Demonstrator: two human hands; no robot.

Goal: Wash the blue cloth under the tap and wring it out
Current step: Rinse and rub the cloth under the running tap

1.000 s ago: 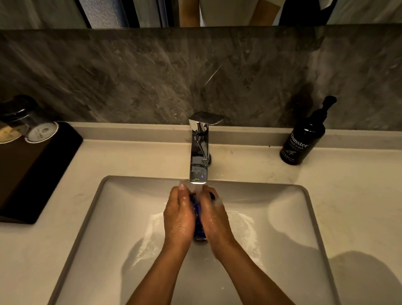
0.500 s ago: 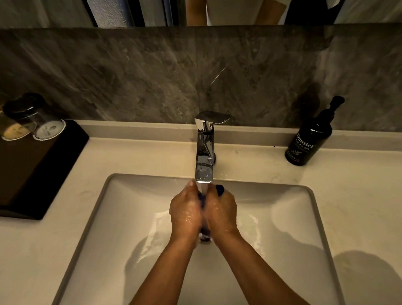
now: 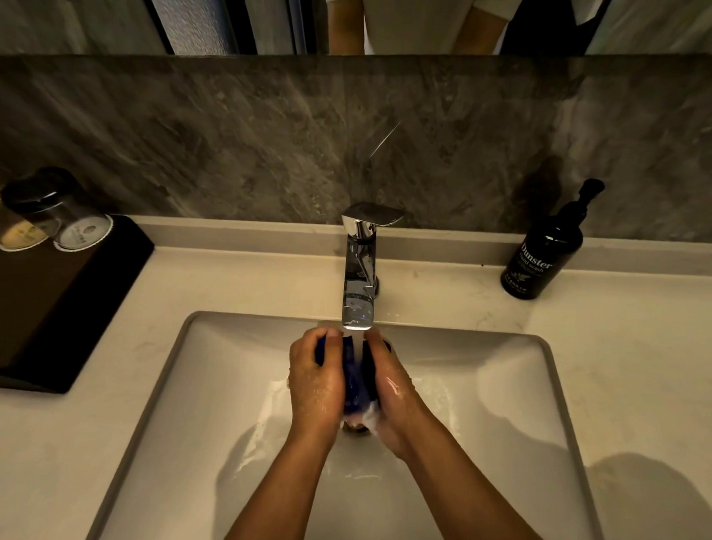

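Note:
The blue cloth (image 3: 356,375) is bunched between my two palms, directly under the spout of the chrome tap (image 3: 360,277). Water runs from the spout onto the cloth. My left hand (image 3: 316,382) presses it from the left and my right hand (image 3: 390,383) from the right, both wet and closed on it. Only a narrow dark blue strip shows between the hands, plus small bits at the fingertips. The hands hover over the middle of the white rectangular sink (image 3: 511,385), above the drain.
A black hand wash pump bottle (image 3: 543,255) stands on the counter at the back right. At the left, a black tray (image 3: 57,304) carries upturned glasses (image 3: 68,215). A grey stone backsplash and a mirror rise behind the tap.
My hands have parted slightly, so more of the blue cloth shows between them. They stay under the running water.

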